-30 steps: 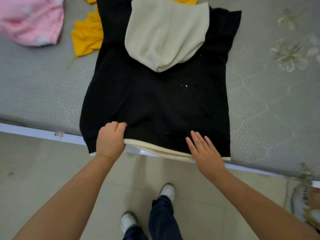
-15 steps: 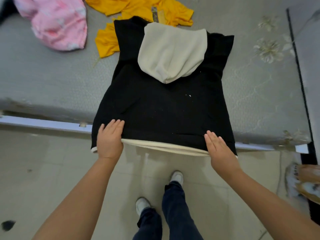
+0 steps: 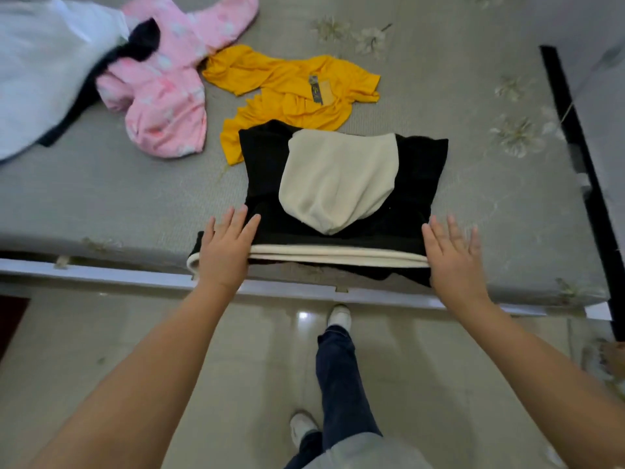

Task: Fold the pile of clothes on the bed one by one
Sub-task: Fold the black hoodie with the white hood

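A black hoodie (image 3: 267, 170) with a cream hood (image 3: 338, 177) lies flat at the near edge of the bed. Its cream hem band (image 3: 338, 257) is lifted and turned up over the body, just below the hood's tip. My left hand (image 3: 225, 252) holds the hem's left end, fingers flat on top and thumb hidden beneath. At the right end my right hand (image 3: 455, 255) holds it the same way. Behind the hoodie a yellow top (image 3: 291, 86) lies crumpled, with a pink garment (image 3: 162, 96) to its left.
A white and dark heap of clothes (image 3: 37, 69) sits at the far left of the grey mattress (image 3: 101, 204). The white bed rail (image 3: 135, 275) runs along the near edge, a black frame bar (image 3: 581, 170) along the right. My legs and white shoes stand on the tiled floor.
Both hands have carried the hoodie's hem away from the bed edge up over its body toward the hood. The view has tilted up, bringing more of the bed and clothes into sight.
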Motion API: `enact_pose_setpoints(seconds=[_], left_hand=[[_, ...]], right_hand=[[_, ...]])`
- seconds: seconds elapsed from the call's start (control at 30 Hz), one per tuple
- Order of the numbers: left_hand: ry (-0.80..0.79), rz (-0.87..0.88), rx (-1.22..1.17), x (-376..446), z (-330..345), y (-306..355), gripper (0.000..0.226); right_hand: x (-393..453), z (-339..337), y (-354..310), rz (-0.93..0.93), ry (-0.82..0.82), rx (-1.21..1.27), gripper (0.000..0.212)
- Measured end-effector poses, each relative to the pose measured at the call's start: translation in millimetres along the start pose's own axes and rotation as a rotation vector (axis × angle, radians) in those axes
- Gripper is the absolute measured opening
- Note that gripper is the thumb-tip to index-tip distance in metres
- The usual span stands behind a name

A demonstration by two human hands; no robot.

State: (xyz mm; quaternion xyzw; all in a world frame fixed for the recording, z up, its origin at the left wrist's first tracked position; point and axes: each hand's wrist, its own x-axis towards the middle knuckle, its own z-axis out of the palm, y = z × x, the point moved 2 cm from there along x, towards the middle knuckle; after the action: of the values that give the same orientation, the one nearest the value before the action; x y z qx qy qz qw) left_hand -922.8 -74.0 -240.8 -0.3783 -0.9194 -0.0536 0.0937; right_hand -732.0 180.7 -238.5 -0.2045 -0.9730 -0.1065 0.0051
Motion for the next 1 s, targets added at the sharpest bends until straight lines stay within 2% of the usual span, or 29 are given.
enact_pose_setpoints(seconds=[0.1, 0.17, 0.27, 0.33, 0.4, 0.47, 0.6, 0.7, 0.77, 0.87, 0.93, 1.0], left_hand=[[-0.139, -0.032, 0.012, 76, 3, -5, 0.055], [-0.094, 0.027, 0.031, 125, 7, -5, 0.037], [-0.046, 0.057, 0.101, 192, 13, -4, 0.008], [-0.1, 0.047, 0.147, 233, 29, -11, 0.012], [-0.267, -0.013, 0.174, 268, 50, -19, 0.014], [-0.355, -0.027, 0.252, 302, 75, -25, 0.021], [-0.437, -0.077, 0.344, 348, 119, -29, 0.023], [-0.431, -0.144, 0.333, 350, 153, -38, 0.035], [-0.355, -0.163, 0.185, 339, 169, -38, 0.043], [-0.235, -0.145, -0.082, 307, 174, -27, 0.04], [-0.227, -0.21, -0.169, 276, 172, -26, 0.046], [-0.321, -0.283, -0.218, 245, 168, -24, 0.053]], right_hand=[[64, 3, 24, 0.069, -0.169, -0.083, 0.06], [110, 10, 39, 0.069, -0.221, -0.172, 0.055], [178, 24, 57, 0.104, -0.268, -0.169, 0.046], [216, 30, 66, 0.13, -0.296, -0.137, 0.038], [243, 38, 70, 0.123, -0.186, -0.047, 0.026], [267, 49, 74, 0.156, -0.091, 0.036, 0.022], [312, 94, 78, 0.255, -0.215, 0.154, 0.009], [331, 130, 75, 0.294, -0.346, 0.095, 0.027], [338, 143, 70, 0.363, -0.351, 0.149, 0.037], [319, 136, 58, 0.447, -0.193, 0.358, 0.039], [285, 127, 55, 0.518, -0.057, 0.431, 0.045], [245, 123, 57, 0.662, -0.113, 0.467, 0.054]])
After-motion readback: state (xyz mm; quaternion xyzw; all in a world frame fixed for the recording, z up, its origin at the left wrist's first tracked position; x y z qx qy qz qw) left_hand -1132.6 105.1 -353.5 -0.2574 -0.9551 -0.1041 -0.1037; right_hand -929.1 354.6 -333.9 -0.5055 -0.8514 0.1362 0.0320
